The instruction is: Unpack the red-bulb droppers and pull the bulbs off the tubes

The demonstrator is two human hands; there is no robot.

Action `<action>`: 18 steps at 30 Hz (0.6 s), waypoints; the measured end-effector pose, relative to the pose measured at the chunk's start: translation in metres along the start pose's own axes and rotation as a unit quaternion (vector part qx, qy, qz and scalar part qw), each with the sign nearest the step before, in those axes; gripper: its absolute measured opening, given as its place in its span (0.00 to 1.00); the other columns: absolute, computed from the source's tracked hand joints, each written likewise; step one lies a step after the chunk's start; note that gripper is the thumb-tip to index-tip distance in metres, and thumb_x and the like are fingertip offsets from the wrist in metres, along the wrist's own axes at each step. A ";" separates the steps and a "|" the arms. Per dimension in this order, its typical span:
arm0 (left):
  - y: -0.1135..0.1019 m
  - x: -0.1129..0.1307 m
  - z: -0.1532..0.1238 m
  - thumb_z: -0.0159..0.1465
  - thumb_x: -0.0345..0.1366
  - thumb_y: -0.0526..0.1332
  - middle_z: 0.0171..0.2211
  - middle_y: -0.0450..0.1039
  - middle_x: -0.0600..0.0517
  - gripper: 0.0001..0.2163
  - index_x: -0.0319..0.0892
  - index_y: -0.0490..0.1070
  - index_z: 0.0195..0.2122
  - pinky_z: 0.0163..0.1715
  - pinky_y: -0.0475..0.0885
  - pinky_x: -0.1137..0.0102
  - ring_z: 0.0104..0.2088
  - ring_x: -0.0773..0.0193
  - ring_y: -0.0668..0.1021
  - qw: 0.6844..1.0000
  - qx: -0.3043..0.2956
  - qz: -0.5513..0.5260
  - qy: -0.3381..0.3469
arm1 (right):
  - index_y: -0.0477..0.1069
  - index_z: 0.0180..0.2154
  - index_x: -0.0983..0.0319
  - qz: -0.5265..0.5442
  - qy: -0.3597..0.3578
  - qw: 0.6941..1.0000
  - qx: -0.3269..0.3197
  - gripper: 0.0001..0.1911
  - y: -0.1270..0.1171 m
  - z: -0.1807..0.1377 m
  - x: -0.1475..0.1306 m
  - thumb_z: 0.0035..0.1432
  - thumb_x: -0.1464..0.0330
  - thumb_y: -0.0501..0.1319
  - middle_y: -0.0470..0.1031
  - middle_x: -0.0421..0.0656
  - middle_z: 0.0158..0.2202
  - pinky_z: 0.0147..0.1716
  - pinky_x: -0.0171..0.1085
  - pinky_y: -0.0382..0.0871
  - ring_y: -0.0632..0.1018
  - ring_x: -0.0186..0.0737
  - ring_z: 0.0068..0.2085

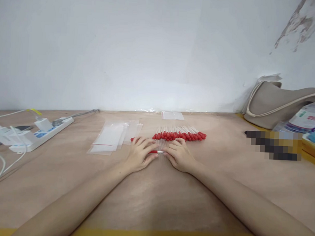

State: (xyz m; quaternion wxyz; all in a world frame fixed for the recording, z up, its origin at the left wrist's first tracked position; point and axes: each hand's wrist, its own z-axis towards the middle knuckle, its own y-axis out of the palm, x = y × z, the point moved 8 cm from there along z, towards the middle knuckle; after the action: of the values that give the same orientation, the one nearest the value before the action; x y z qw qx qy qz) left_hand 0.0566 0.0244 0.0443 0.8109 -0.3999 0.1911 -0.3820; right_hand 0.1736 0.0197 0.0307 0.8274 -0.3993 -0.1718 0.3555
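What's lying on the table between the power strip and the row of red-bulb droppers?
In the head view, a stack of clear zip bags lies between the power strip and the red-bulb droppers.

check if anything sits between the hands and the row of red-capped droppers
Nothing visible does. The left hand and right hand lie flat on a small clear bag with a few droppers in it, and the row of red-capped droppers lies just beyond their fingers on bare table. The stack of clear bags is off to the left.
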 end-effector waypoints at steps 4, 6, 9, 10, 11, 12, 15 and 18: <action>0.010 0.003 0.003 0.63 0.38 0.52 0.37 0.73 0.53 0.08 0.46 0.70 0.37 0.48 0.55 0.60 0.41 0.62 0.69 1.000 -0.027 -0.004 0.010 | 0.71 0.37 0.60 0.028 0.001 1.000 0.011 0.13 0.002 0.000 0.000 0.60 0.64 0.50 0.69 0.40 0.25 0.42 0.40 0.51 0.66 0.34 0.33; 0.012 0.004 0.003 0.64 0.37 0.51 0.35 0.73 0.52 0.09 0.44 0.70 0.35 0.48 0.54 0.59 0.40 0.61 0.69 0.999 -0.043 0.003 0.006 | 0.72 0.34 0.60 0.022 -0.004 0.999 0.027 0.13 0.000 0.000 -0.001 0.60 0.63 0.51 0.69 0.39 0.23 0.41 0.39 0.52 0.66 0.33 0.31; 0.013 0.009 0.002 0.64 0.35 0.49 0.32 0.72 0.52 0.10 0.43 0.69 0.33 0.49 0.53 0.58 0.39 0.61 0.69 0.997 -0.073 0.012 0.018 | 0.72 0.31 0.60 0.001 -0.019 0.999 0.050 0.13 -0.006 -0.001 -0.006 0.60 0.65 0.51 0.67 0.38 0.21 0.41 0.40 0.51 0.64 0.33 0.30; 0.013 0.011 0.002 0.64 0.35 0.49 0.32 0.72 0.52 0.10 0.43 0.69 0.32 0.49 0.52 0.58 0.38 0.61 0.69 0.996 -0.080 0.013 0.024 | 0.72 0.31 0.60 -0.008 -0.026 0.998 0.056 0.12 -0.009 -0.002 -0.009 0.60 0.65 0.51 0.67 0.38 0.20 0.41 0.40 0.51 0.64 0.33 0.30; 0.013 0.012 0.002 0.64 0.35 0.48 0.31 0.72 0.52 0.10 0.42 0.68 0.32 0.50 0.52 0.57 0.38 0.61 0.69 0.996 -0.084 0.013 0.030 | 0.72 0.31 0.59 -0.018 -0.032 0.997 0.062 0.12 -0.012 -0.002 -0.011 0.59 0.65 0.51 0.67 0.38 0.20 0.41 0.40 0.51 0.64 0.33 0.29; 0.012 0.014 0.002 0.64 0.35 0.48 0.31 0.71 0.52 0.10 0.42 0.68 0.32 0.50 0.52 0.57 0.38 0.61 0.69 0.996 -0.086 0.011 0.034 | 0.71 0.31 0.59 -0.029 -0.038 0.997 0.068 0.12 -0.014 -0.003 -0.013 0.59 0.65 0.51 0.67 0.38 0.20 0.42 0.40 0.50 0.64 0.33 0.29; 0.010 0.016 0.001 0.64 0.35 0.47 0.30 0.71 0.52 0.11 0.42 0.68 0.31 0.50 0.51 0.57 0.37 0.62 0.68 0.996 -0.086 -0.001 0.040 | 0.71 0.32 0.58 -0.064 -0.058 0.993 0.078 0.11 -0.018 -0.006 -0.018 0.59 0.66 0.51 0.67 0.37 0.19 0.43 0.41 0.50 0.63 0.32 0.29; 0.009 0.016 -0.002 0.64 0.34 0.46 0.29 0.69 0.52 0.12 0.41 0.67 0.30 0.50 0.51 0.57 0.37 0.62 0.67 0.995 -0.091 -0.023 0.042 | 0.71 0.33 0.57 -0.101 -0.093 0.985 0.103 0.09 -0.019 -0.011 -0.023 0.59 0.66 0.53 0.67 0.36 0.20 0.44 0.40 0.49 0.63 0.31 0.28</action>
State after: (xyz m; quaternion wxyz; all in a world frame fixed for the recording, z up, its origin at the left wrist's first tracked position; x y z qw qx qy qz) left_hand 0.0701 0.0142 0.0356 0.7531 -0.4603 0.2499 -0.3981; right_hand 0.1727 -0.0111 0.0386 0.8761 -0.2577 -0.2499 0.3218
